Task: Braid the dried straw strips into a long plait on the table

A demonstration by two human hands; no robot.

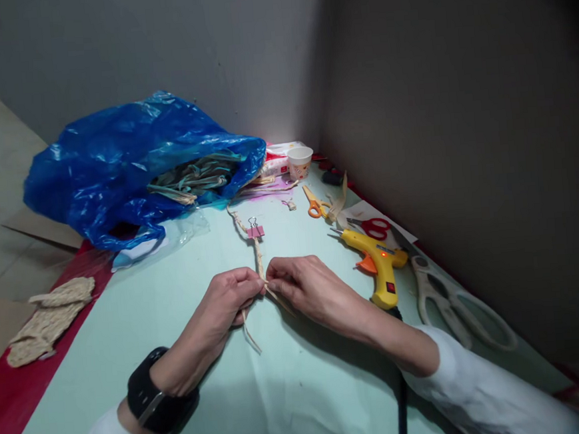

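Note:
A thin braid of pale dried strips [257,253] runs down the middle of the pale green table top [302,376]. A pink binder clip [255,230] pins its far part. My left hand [230,298] pinches the braid's near end, and loose strip ends hang below its fingers. My right hand [305,284] is closed on another strip right beside it, fingertips almost touching the left hand's. A black wrist band sits on my left forearm.
A blue plastic bag [135,165] holding more strips lies at the back left. A yellow glue gun [378,263], red scissors [373,226], orange scissors [315,205] and large grey shears [451,301] lie on the right by the wall. A paper cup [299,161] stands behind; a woven piece [49,319] lies at left.

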